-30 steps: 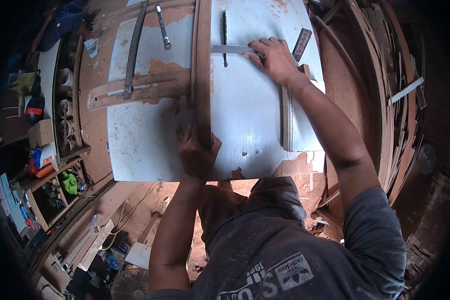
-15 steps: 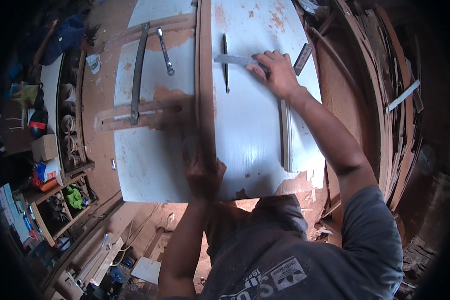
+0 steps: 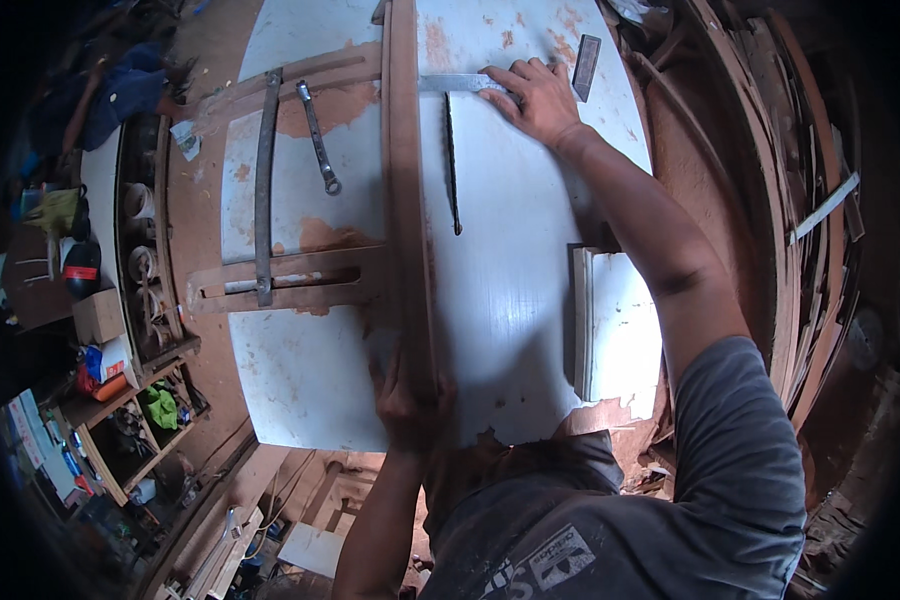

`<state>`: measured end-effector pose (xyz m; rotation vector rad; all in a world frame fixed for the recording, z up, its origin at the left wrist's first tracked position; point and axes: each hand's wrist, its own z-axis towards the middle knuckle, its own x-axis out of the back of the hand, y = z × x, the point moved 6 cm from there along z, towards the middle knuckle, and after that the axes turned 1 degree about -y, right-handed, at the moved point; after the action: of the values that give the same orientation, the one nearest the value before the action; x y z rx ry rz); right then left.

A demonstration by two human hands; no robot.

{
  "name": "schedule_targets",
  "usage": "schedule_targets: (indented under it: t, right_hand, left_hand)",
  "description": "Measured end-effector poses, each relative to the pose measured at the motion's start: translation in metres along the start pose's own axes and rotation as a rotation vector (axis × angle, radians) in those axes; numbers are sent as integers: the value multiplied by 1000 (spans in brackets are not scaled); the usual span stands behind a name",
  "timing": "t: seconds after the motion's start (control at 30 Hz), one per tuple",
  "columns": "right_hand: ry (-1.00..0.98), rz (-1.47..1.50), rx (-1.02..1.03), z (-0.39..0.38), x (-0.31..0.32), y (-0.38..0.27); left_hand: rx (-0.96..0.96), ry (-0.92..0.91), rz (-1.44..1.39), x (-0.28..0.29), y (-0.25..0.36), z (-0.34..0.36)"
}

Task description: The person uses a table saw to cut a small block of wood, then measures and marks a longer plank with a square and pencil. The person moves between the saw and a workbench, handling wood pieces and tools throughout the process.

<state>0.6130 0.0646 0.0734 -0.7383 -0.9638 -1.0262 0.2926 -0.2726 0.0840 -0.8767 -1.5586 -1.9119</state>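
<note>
My right hand [image 3: 540,98] is closed on a try square at the far part of the white tabletop. The square's metal blade [image 3: 450,83] reaches left to a long brown wooden bar [image 3: 402,180], and its dark stock [image 3: 587,67] shows beyond my fingers. Around the near end of the bar wraps my left hand [image 3: 410,410], in shadow, its fingers on both sides. A thin dark stick [image 3: 454,165] lies just below the blade. Left of the bar are a ring spanner [image 3: 318,140] and a flat metal strip [image 3: 267,190].
Slotted wooden rails [image 3: 290,280] join the bar's left side. A white block [image 3: 615,325] sits at the tabletop's right edge. Timber strips [image 3: 785,200] lean along the right. At left stands a shelf unit [image 3: 135,430] with tools. Another person's blue clothing [image 3: 125,95] shows far left.
My right hand and the try square have moved farther away along the bar, and the blade reaches the bar. My view has shifted, so the tabletop sits lower. My left hand still grips the bar.
</note>
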Motion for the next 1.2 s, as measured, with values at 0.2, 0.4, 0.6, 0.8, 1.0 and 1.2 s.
schedule_targets:
  t: [0.2,0.4,0.6,0.8,1.0,1.2]
  right_hand:
    - [57,-34,36,-2,-1,0]
    - [107,-35,64,0,3,-2]
    - [109,-15,63,0,0,-1]
    - [143,32,-45,6,16,6]
    - [64,539,98,53,113,-163]
    - [-602,722,395,-19,78,-433]
  left_hand:
    - [-46,-29,43,-1,-2,-1]
    - [-4,-46,17,-3,-11,-5]
    - [-49,-22,22,1,-6,-2]
    - [-69,-15,36,-4,-10,-9]
    - [100,-71,-72,-10,-17,-16]
    - [-3,46,-63,0,-13,-14]
